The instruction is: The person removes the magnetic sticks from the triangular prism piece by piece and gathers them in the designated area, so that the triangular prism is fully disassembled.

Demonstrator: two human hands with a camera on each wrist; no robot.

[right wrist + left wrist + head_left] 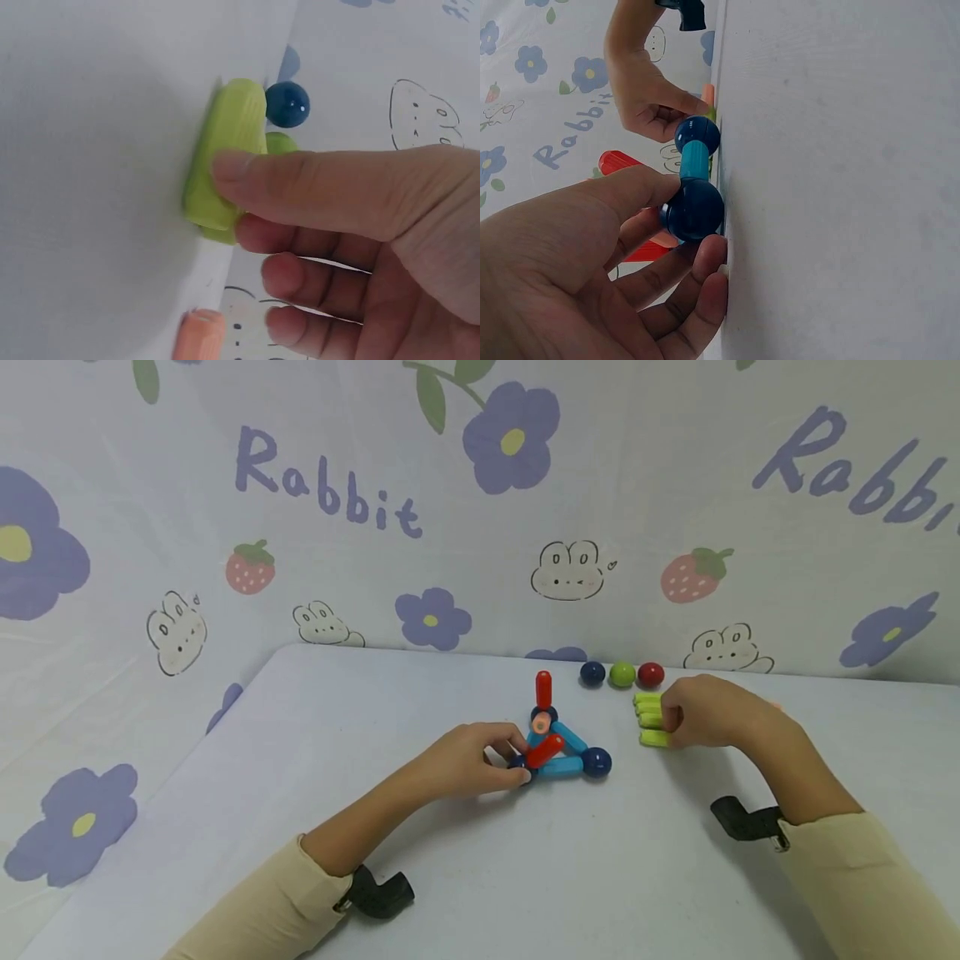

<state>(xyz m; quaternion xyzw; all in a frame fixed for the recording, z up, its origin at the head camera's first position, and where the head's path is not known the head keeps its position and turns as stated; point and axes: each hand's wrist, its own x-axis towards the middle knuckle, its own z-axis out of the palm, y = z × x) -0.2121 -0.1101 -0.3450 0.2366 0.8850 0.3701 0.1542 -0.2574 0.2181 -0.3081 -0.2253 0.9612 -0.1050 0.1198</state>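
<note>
My left hand (472, 764) pinches the dark blue ball (695, 208) at the near left corner of a triangle of light blue rods (561, 767) and dark blue balls. From this frame rise red rods (543, 690) and an orange rod (541, 723). To the right, my right hand (708, 714) pinches the nearest light green rod (234, 135), its thumb laid along the near side; the index finger is mostly hidden. Several more light green rods (647, 702) lie just behind it on the white table.
At the table's back edge sit a dark blue ball (592, 674), a green ball (622, 674) and a red ball (651, 674). An orange rod (200, 336) lies near the right hand, mostly hidden in the head view. A printed cloth (465, 552) hangs behind the table.
</note>
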